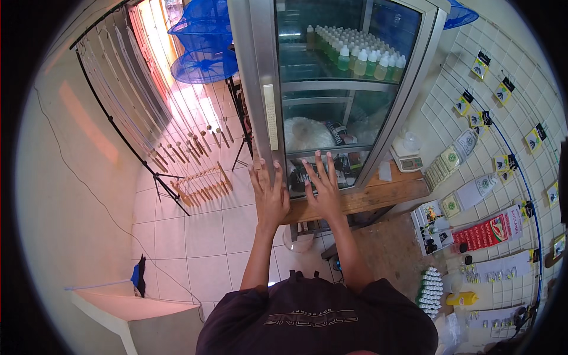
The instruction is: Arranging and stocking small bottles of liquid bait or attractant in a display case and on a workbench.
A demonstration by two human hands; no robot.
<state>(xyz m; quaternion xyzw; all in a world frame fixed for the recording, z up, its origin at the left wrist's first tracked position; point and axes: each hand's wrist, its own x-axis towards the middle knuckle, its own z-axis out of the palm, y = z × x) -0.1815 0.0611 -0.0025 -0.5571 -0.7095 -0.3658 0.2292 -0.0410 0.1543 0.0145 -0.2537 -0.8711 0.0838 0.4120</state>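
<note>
An aluminium-framed glass display cabinet (pixel 382 155) stands before me on a wooden bench (pixel 386 194). My left hand (pixel 271 195) is spread at the lower corner of its metal frame, fingers apart. My right hand (pixel 325 188) is spread in front of the lower glass, its fingertips near a horizontal metal rail. Whether either hand presses on the cabinet is hard to tell; neither holds anything. Behind the glass, small dropper bottles (pixel 361 62) with white caps and green or yellowish liquid fill the upper shelf. Rolled clear plastic (pixel 308 133) and dark packages lie lower down.
A digital scale (pixel 408 155) sits on the bench at right. Packets hang on a white wall grid (pixel 483 97). At left are a black stand (pixel 111 119) with hanging wooden-handled items, a wooden rack (pixel 202 186) on the tiled floor, and blue nets (pixel 204 66).
</note>
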